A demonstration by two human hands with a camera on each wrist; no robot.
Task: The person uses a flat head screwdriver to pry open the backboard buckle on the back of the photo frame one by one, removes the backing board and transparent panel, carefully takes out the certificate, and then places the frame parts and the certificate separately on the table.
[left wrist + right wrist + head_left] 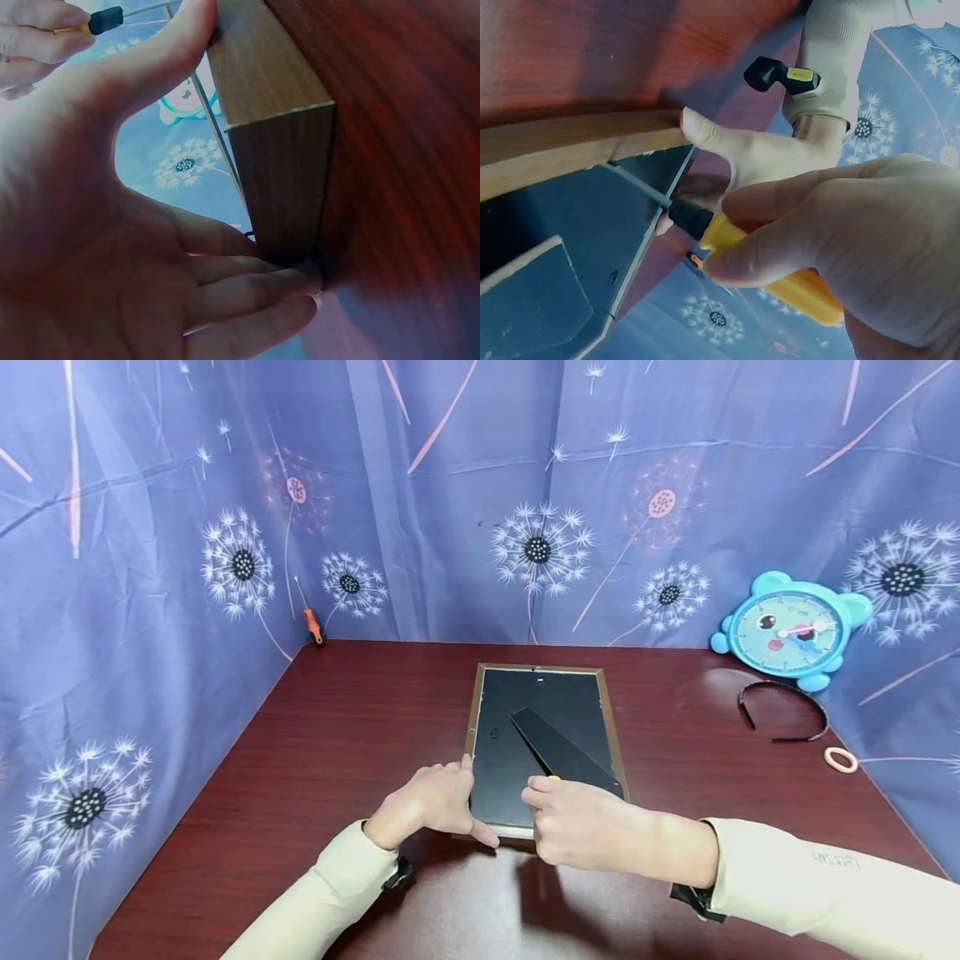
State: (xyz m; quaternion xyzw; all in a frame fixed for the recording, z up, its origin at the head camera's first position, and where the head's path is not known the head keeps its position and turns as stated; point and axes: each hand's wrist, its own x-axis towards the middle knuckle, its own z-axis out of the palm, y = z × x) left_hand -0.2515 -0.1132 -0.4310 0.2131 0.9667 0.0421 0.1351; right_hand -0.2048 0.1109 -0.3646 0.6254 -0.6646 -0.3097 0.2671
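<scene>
A wooden picture frame (477, 693) lies face down, its black backing board (498, 768) and slanted stand leg (562, 745) facing up. At its near left corner, my left hand (438, 797) spreads the thumb along the near side and lays nearly straight fingers against the left side. My right hand (581, 822) grips a screwdriver (724, 234) by its yellow handle over the frame's near end. In the right wrist view the metal shaft (637, 181) slants down, its tip right at the inner edge of the wooden moulding, where it meets the backing.
Along the right side of the table sit a blue bear-shaped clock (787, 627), a dark headband (821, 714) and a pale ring (841, 760). An orange-handled screwdriver (313, 627) leans at the back left corner. Blue dandelion-print curtains (450, 527) surround the dark red table (360, 718).
</scene>
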